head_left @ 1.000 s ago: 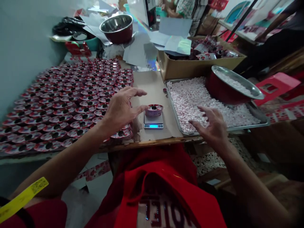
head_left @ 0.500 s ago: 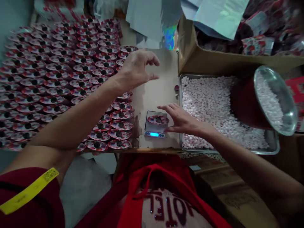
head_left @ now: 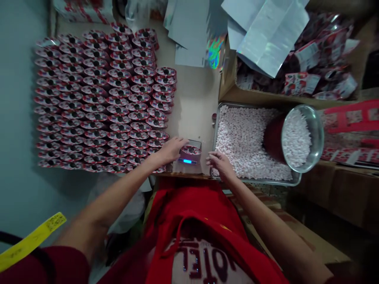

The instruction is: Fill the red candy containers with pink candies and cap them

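Observation:
My left hand (head_left: 171, 150) is at the left end of a printed oval pouch (head_left: 192, 150) with a dark round opening on top. Its fingers reach round the pouch's far side, and the thumb is mostly hidden. Under the pouch is a small digital scale (head_left: 194, 162) with a lit blue display. To the right, my right hand (head_left: 221, 162) is over the left rim of a metal tray (head_left: 251, 182) of small whitish pellets (head_left: 239, 134), apart from the pouch. Its fingers are curled together, and whatever they may hold is too small to make out.
Rows of similar upright pouches (head_left: 97, 106) cover the table's left side. A dark red container with a clear flared rim (head_left: 318, 138), holding pellets, leans over the tray's right end. Behind the tray stands a cardboard box (head_left: 229, 81) with pouches and silvery sheets (head_left: 266, 39). A small dark red cap (head_left: 214, 116) lies beside the tray.
My left hand has come down from above the rows to the pouch on the scale. My right hand has moved away from the scale to the tray's edge, its fingers curling in. The view has shifted.

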Available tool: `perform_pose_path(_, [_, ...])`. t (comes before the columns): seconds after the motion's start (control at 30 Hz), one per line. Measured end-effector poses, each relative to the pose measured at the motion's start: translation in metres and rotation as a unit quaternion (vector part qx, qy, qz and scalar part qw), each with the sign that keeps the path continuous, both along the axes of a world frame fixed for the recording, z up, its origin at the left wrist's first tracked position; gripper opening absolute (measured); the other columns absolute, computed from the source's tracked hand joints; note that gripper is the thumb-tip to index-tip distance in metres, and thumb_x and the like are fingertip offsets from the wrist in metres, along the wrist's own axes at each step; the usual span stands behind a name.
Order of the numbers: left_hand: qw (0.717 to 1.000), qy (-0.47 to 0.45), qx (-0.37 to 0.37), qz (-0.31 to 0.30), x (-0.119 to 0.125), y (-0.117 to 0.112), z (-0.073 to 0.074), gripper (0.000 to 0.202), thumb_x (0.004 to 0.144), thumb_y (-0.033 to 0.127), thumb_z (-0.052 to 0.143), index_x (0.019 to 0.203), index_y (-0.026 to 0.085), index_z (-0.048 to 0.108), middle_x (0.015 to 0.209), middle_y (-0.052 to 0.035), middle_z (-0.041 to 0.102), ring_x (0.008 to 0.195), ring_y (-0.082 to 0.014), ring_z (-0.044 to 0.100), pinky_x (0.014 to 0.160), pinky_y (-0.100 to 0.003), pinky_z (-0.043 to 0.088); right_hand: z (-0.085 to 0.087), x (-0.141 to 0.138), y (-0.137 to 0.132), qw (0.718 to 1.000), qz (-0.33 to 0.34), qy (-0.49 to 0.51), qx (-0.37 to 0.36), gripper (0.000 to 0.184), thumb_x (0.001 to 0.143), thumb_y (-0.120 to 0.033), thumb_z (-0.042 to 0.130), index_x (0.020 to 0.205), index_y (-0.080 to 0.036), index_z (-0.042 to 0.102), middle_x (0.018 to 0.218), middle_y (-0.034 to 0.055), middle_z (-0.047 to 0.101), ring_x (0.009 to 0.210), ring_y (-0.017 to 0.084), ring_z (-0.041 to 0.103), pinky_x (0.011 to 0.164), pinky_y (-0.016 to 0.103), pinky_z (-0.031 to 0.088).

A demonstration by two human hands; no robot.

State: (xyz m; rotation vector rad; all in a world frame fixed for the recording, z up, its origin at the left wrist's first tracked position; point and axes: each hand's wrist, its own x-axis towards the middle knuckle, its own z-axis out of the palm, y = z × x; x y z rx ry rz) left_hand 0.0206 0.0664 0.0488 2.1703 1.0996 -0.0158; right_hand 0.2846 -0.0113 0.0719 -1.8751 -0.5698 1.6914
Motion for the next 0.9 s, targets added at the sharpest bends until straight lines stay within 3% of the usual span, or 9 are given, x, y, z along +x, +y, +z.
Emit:
perform_pose_path(0.13, [1.000,-0.012,0.003,0.022,0.010,-0.002,-0.016,0.054,0.079,-0.001,0.061,0.127,0.020,0.076,0.119,-0.0113,0.077,0.112,-0.0285,0.065,0.104,-0.043,0.052,-0.004,0.001,-0.005,0.997,-0.040,0.049,-0.033,0.033,0.081,-0.047,0.078,0.097,-0.021,0.069,0.074,0.0013,0.072,0.055,0.013,0.065,0.056,0.024,0.050])
perform_pose_path(0.27, [0.999,-0.036,0.018,0.035,0.030,-0.003,-0.010,0.039,0.085,0.012,0.070,0.122,0.020,0.079,0.116,-0.0111,0.077,0.113,-0.0280,0.067,0.106,-0.042,0.054,0.000,0.004,0.006,0.989,-0.090,0.115,-0.032,0.025,0.089,-0.043,0.072,0.104,-0.023,0.070,0.085,0.0013,0.076,0.067,0.014,0.071,0.065,0.024,0.055])
perform_pose_path(0.4, [0.996,-0.051,0.052,0.050,0.066,-0.006,0.016,0.033,0.089,0.013,0.068,0.121,0.018,0.075,0.121,-0.0125,0.077,0.111,-0.0250,0.071,0.100,-0.037,0.058,0.018,0.011,0.025,0.970,-0.142,0.194,-0.037,0.011,0.094,-0.033,0.068,0.100,-0.024,0.070,0.090,0.0001,0.077,0.076,0.014,0.073,0.074,0.026,0.058])
perform_pose_path(0.5, [0.993,-0.066,0.092,0.047,0.096,-0.007,0.049,0.031,0.094,0.012,0.063,0.123,0.020,0.072,0.136,-0.0142,0.072,0.128,-0.0262,0.067,0.109,-0.042,0.055,0.042,0.025,0.040,0.949,-0.178,0.256,-0.037,0.010,0.098,-0.027,0.062,0.094,-0.022,0.070,0.084,0.0005,0.077,0.074,0.015,0.072,0.078,0.028,0.060])
perform_pose_path(0.57, [0.984,-0.074,0.155,0.046,0.113,-0.008,0.071,0.028,0.098,0.016,0.062,0.123,0.023,0.072,0.143,-0.0144,0.069,0.140,-0.0287,0.060,0.116,-0.049,0.050,0.061,0.038,0.048,0.936,-0.197,0.291,-0.025,0.016,0.102,-0.028,0.058,0.094,-0.021,0.070,0.083,0.0015,0.078,0.075,0.015,0.073,0.081,0.029,0.061])
perform_pose_path(0.63, [0.962,-0.074,0.256,0.055,0.129,-0.008,0.086,0.024,0.100,0.020,0.063,0.121,0.026,0.074,0.139,-0.0132,0.072,0.139,-0.0297,0.060,0.114,-0.051,0.050,0.078,0.050,0.057,0.918,-0.219,0.331,-0.010,0.021,0.107,-0.028,0.053,0.100,-0.021,0.072,0.088,0.0020,0.080,0.078,0.015,0.074,0.081,0.028,0.061])
perform_pose_path(0.73, [0.919,-0.063,0.383,0.072,0.147,-0.001,0.094,0.015,0.101,0.024,0.065,0.111,0.026,0.077,0.121,-0.0111,0.078,0.122,-0.0289,0.069,0.102,-0.046,0.054,0.094,0.064,0.074,0.890,-0.253,0.381,-0.012,0.031,0.112,-0.023,0.042,0.099,-0.021,0.070,0.079,0.0001,0.079,0.068,0.013,0.071,0.072,0.023,0.059])
perform_pose_path(0.8, [0.904,-0.059,0.416,0.078,0.155,0.006,0.097,0.013,0.102,0.025,0.065,0.106,0.025,0.077,0.114,-0.0104,0.079,0.115,-0.0283,0.070,0.099,-0.044,0.054,0.100,0.072,0.084,0.878,-0.260,0.401,-0.019,0.034,0.113,-0.022,0.040,0.091,-0.021,0.067,0.069,-0.0006,0.075,0.062,0.013,0.069,0.068,0.023,0.058])
perform_pose_path(0.9, [0.880,-0.062,0.463,0.091,0.161,0.013,0.106,0.013,0.100,0.024,0.068,0.109,0.026,0.077,0.116,-0.0098,0.078,0.115,-0.0279,0.069,0.101,-0.043,0.052,0.109,0.083,0.090,0.867,-0.251,0.430,-0.016,0.029,0.111,-0.022,0.047,0.089,-0.020,0.067,0.072,0.0012,0.076,0.066,0.014,0.072,0.076,0.027,0.061])
